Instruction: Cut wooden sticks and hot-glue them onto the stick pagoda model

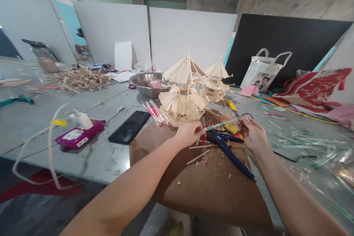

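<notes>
A thin wrapped stick packet (221, 124) with green print stretches between both hands over a brown board (204, 188). Its left end is pinched in my left hand (189, 133), and my right hand (253, 132) has its fingers closed on the right end. Just beyond my left hand stands a pagoda model (184, 99) built of thin wooden sticks, with a second stick model (216, 81) behind it. Blue-handled pliers (231, 155) lie under the packet, beside loose sticks (197, 157) and a clear wrapper with red print.
To the left are a black phone (129, 127), a purple power strip (80, 134) with a white cable, a metal bowl (151, 84) and a stick pile (83, 80). Empty green-printed wrappers (304, 142) litter the right side, near a white bag (261, 73) and red packaging (315, 88).
</notes>
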A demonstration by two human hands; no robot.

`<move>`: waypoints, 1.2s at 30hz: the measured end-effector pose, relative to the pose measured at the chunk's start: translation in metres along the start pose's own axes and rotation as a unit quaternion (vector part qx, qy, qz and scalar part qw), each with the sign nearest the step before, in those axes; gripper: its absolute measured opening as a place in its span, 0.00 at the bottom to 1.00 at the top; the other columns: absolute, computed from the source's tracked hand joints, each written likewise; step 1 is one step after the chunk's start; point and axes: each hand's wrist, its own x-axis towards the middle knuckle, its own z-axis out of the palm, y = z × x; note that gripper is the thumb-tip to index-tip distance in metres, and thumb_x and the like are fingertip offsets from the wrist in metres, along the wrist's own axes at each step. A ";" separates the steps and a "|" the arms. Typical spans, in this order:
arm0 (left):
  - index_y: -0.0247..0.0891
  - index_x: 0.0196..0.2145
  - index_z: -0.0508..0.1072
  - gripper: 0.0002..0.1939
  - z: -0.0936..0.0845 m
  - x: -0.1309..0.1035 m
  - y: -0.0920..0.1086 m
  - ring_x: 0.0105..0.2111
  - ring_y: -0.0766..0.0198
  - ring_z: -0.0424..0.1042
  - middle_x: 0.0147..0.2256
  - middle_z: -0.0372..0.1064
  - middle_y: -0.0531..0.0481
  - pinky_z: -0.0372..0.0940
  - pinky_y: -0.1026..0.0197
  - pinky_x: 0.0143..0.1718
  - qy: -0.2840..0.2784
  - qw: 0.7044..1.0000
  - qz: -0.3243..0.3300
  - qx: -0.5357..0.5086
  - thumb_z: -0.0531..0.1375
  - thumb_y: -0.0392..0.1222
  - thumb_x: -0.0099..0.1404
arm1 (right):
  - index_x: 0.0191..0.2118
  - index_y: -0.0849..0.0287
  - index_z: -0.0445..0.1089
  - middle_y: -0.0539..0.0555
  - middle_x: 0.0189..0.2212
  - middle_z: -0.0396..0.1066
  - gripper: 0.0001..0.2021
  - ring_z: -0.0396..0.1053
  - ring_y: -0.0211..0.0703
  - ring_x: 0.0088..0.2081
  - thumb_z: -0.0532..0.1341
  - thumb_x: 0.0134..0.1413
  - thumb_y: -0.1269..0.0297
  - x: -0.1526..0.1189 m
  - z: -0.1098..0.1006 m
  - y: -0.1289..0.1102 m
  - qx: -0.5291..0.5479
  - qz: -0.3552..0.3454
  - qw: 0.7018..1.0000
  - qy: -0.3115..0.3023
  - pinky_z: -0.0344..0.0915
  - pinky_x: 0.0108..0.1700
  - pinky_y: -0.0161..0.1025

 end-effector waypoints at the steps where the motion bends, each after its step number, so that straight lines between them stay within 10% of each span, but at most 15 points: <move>1: 0.38 0.26 0.66 0.11 0.000 0.000 0.000 0.23 0.69 0.60 0.23 0.64 0.54 0.52 0.66 0.23 -0.003 1.000 -0.001 0.004 0.51 0.47 0.56 | 0.22 0.62 0.64 0.47 0.15 0.67 0.16 0.62 0.32 0.13 0.68 0.25 0.59 -0.001 0.001 0.000 -0.004 0.002 1.000 -0.003 0.62 0.15 0.30; 20: 0.35 0.19 0.62 0.16 -0.011 0.005 -0.002 0.20 0.72 0.53 0.18 0.54 0.56 0.48 0.68 0.22 -0.043 0.996 0.040 -0.068 0.49 0.47 0.58 | 0.20 0.62 0.62 0.44 0.13 0.63 0.16 0.59 0.29 0.12 0.67 0.27 0.58 0.000 0.002 0.000 -0.019 -0.050 0.998 0.044 0.56 0.13 0.27; 27: 0.36 0.18 0.65 0.15 -0.014 0.007 -0.021 0.20 0.71 0.55 0.18 0.59 0.55 0.48 0.67 0.22 -0.054 0.998 0.007 0.039 0.51 0.48 0.55 | 0.17 0.59 0.58 0.42 0.11 0.58 0.09 0.55 0.29 0.11 0.61 0.38 0.66 0.020 -0.029 -0.015 0.045 -0.100 0.960 0.258 0.56 0.13 0.29; 36: 0.38 0.22 0.69 0.13 -0.016 0.005 -0.024 0.25 0.66 0.64 0.24 0.66 0.49 0.54 0.66 0.25 -0.073 0.988 -0.032 0.130 0.51 0.46 0.56 | 0.17 0.55 0.58 0.44 0.13 0.56 0.09 0.56 0.31 0.13 0.55 0.42 0.69 0.019 -0.040 -0.029 0.015 -0.189 0.935 0.301 0.56 0.14 0.32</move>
